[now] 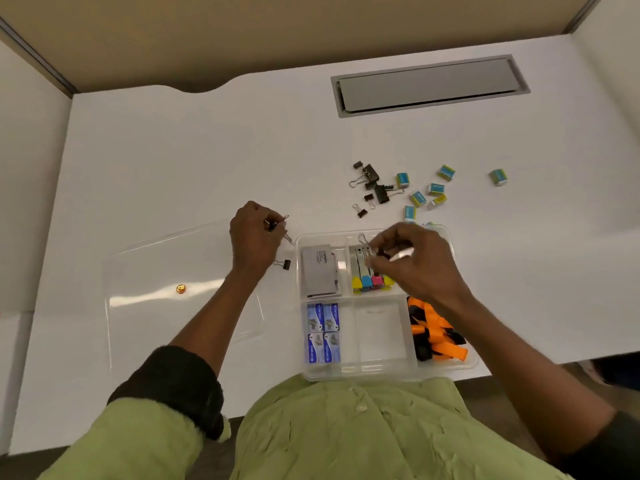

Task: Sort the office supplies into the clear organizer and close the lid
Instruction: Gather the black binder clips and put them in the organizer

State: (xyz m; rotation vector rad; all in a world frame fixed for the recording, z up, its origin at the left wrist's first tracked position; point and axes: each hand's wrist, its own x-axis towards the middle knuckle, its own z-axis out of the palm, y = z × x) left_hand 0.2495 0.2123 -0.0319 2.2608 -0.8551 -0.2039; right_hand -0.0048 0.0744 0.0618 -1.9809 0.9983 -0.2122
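With my right hand (pixel 412 265) pinching a binder clip (pixel 363 240) over the clear organizer (pixel 298 282) at lower centre and my left hand (pixel 254 237) gripping more clips (pixel 273 224) at mid-frame, I am aiming for the empty compartment (pixel 381 334), judging it wiser than crowding the highlighters (pixel 372 280).

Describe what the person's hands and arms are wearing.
The left hand and right hand are bare: no gloves, rings or watch visible. On the left arm, a light green sleeve ends above a bunched black inner sleeve; the right arm shows a dark sleeve edge.
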